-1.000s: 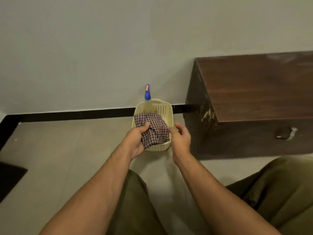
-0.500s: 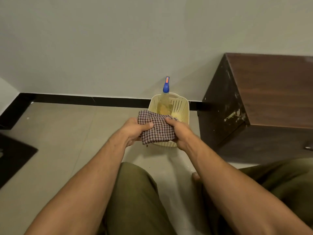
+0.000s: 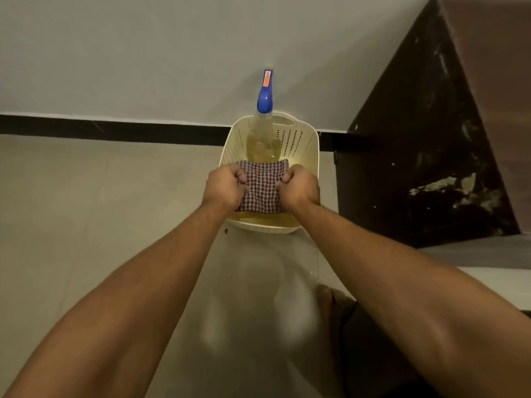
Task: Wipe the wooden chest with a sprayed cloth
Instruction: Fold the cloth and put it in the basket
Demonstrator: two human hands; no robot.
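Observation:
A folded checked cloth point(image 3: 263, 185) is stretched between both hands above a cream perforated basket point(image 3: 307, 145). My left hand point(image 3: 224, 186) grips its left edge and my right hand point(image 3: 300, 186) grips its right edge, fingers curled. A spray bottle point(image 3: 263, 124) with a blue nozzle and pale yellow liquid stands upright in the basket's back half, just beyond the cloth. The dark wooden chest point(image 3: 425, 156) stands on the right against the wall; I see its scuffed side and a strip of its top.
The basket sits on a pale tiled floor point(image 3: 100, 211) against a grey wall with a black skirting strip point(image 3: 115, 129). My bare foot point(image 3: 327, 303) and trouser leg lie at the lower right, beside the chest.
The cloth came up out of the basket and now both hands hold it, pulled flat. My view moved closer and left, so the chest shifted toward the right edge.

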